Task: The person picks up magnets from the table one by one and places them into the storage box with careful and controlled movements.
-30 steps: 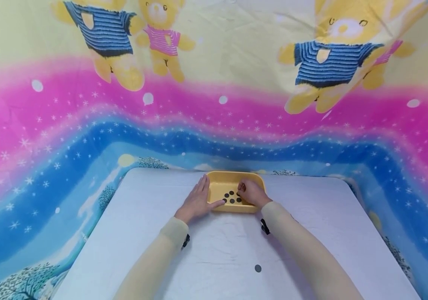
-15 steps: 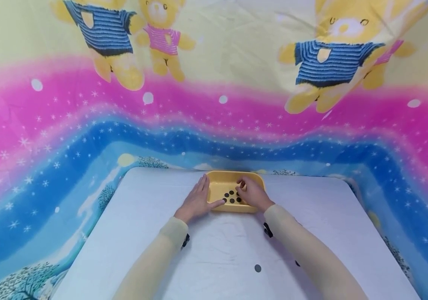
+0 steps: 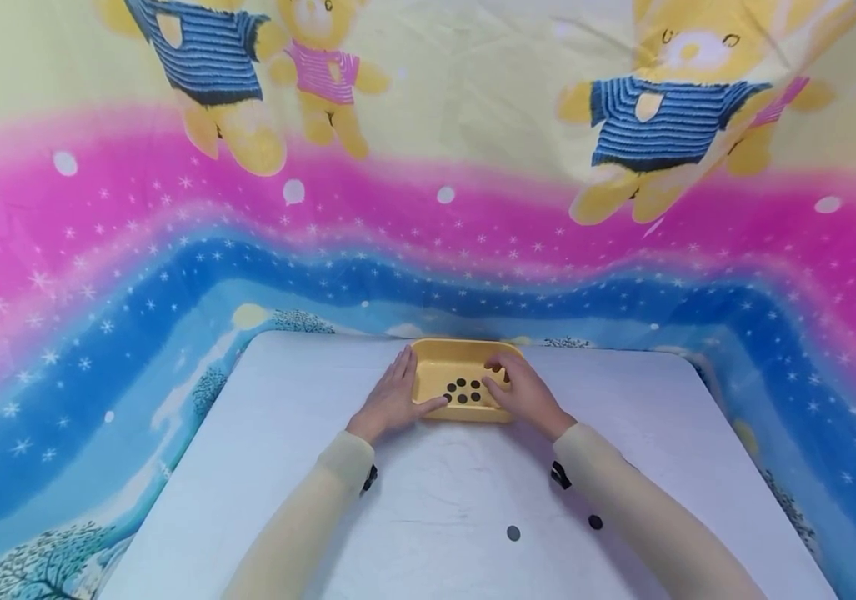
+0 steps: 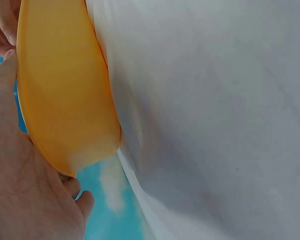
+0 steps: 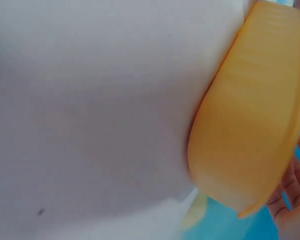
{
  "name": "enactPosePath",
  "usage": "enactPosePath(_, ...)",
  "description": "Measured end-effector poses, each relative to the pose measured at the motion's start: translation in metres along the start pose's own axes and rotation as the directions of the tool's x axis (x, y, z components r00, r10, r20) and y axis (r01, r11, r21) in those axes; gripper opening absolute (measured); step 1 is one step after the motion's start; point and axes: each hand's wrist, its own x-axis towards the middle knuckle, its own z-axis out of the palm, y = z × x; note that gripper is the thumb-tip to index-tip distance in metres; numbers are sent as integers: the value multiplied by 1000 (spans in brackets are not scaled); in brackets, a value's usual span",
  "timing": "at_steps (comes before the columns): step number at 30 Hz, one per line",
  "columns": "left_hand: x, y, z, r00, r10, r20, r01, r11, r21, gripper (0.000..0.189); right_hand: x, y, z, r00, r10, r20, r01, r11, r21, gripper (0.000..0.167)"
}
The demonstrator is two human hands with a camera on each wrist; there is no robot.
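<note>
A yellow rectangular tray (image 3: 435, 372) stands at the back of the white table, with several small dark discs (image 3: 461, 382) lying on its floor toward the front. My left hand (image 3: 390, 398) rests against the tray's left end, fingers straight along that wall and thumb over the front rim. In the left wrist view the palm sits beside the tray's wall (image 4: 65, 90). My right hand (image 3: 531, 398) is over the tray's right end, its thumb and index finger apart and nothing visible between them. From the right wrist, its fingers (image 5: 292, 185) show beyond the tray's rim.
Two more dark discs lie on the white tabletop (image 3: 428, 517) nearer the front: a greyer one (image 3: 513, 533) and a blacker one (image 3: 596, 522) beside the right sleeve. A printed bear-pattern cloth (image 3: 443, 275) hangs right behind the tray.
My right hand has drawn back to the right and its fingers have parted, leaving a disc on the tray floor. The disc by the right sleeve has come into view. My left hand stays put.
</note>
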Motion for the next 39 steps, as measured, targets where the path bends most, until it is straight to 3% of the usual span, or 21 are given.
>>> enactPosePath(17,1,-3,-1,1000,7,2,-7,1000,8,128,-63,-4,-23,997,-29,-67,28,1000,-11,33)
enactPosePath(22,0,-2,-1,1000,5,-4,-5,1000,1,128,-83,-5,-22,998,-20,-51,19,1000,-18,37)
enactPosePath(30,1,-2,0,1000,9,-5,-9,1000,-2,127,-113,-10,-16,998,58,5,-58,997,-45,42)
enactPosePath(39,1,-3,3,1000,18,-14,-18,1000,19,126,-137,-11,-3,999,-20,49,23,999,-45,41)
